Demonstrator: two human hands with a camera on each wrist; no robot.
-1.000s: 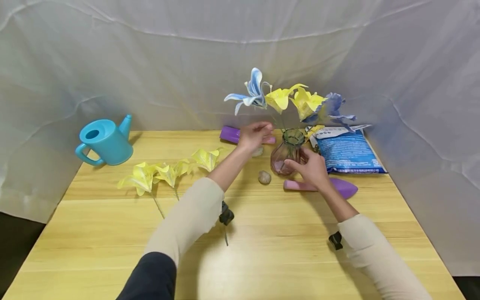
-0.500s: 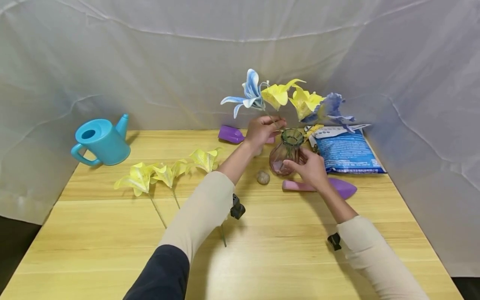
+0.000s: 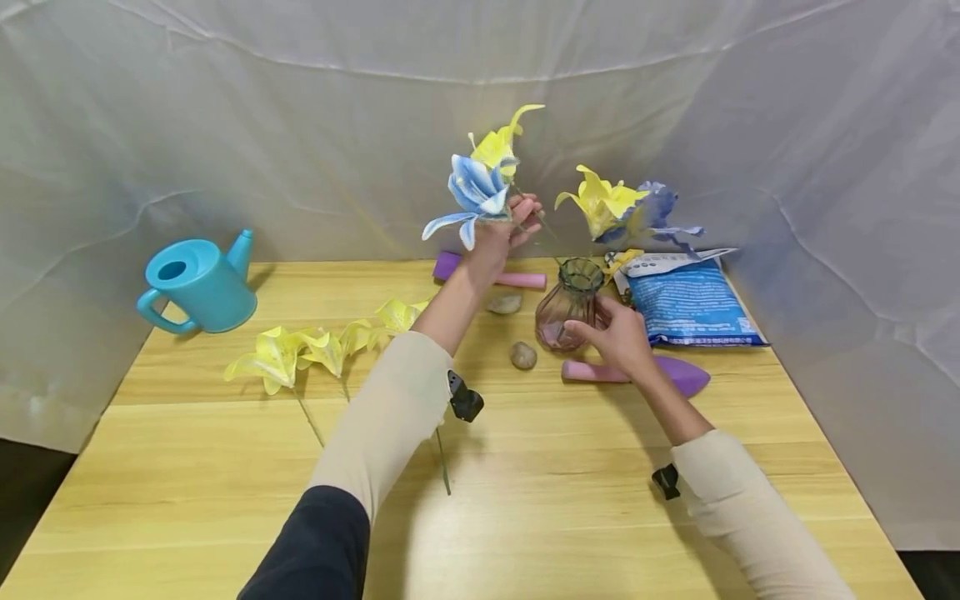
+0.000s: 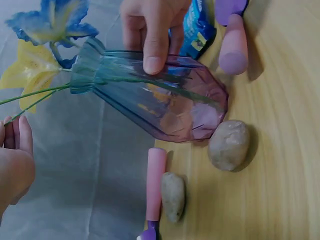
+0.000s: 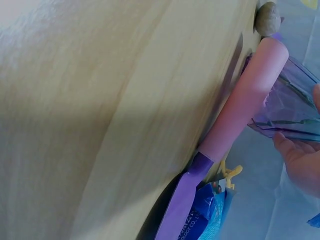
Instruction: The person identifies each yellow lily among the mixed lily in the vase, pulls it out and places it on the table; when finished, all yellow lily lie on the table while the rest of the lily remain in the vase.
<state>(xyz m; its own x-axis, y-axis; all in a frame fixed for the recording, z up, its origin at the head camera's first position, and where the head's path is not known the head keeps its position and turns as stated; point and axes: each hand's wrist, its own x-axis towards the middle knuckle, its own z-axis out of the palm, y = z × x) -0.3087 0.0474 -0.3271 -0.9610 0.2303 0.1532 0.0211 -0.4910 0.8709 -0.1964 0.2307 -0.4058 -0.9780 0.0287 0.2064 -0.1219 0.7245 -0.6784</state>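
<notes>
A faceted glass vase [image 3: 553, 315], green at the mouth and pinkish below, stands on the table, steadied by my right hand [image 3: 624, 337] with thumb and fingers round its side. My left hand [image 3: 495, 248] is above and left of the mouth, pinching thin green stems [image 4: 37, 95] that run into the vase; the exact finger contact is partly hidden. Those stems carry a light blue flower [image 3: 472, 196] and a yellow flower [image 3: 497, 150], leaning left. Another yellow flower [image 3: 597, 204] and a violet-blue flower [image 3: 657, 210] lean right from the vase.
Several yellow flowers [image 3: 273, 357] lie at left, partly under my left arm. A blue watering can [image 3: 206, 283] stands behind them. Around the vase are two stones [image 3: 522, 356], a purple trowel [image 3: 681, 375], a pink-handled purple scoop [image 3: 523, 280] and a blue packet [image 3: 693, 304].
My left hand has gone to the stems, then up and left, swinging the light blue flower and one yellow flower left, away from the other blooms. The right hand keeps holding the vase.
</notes>
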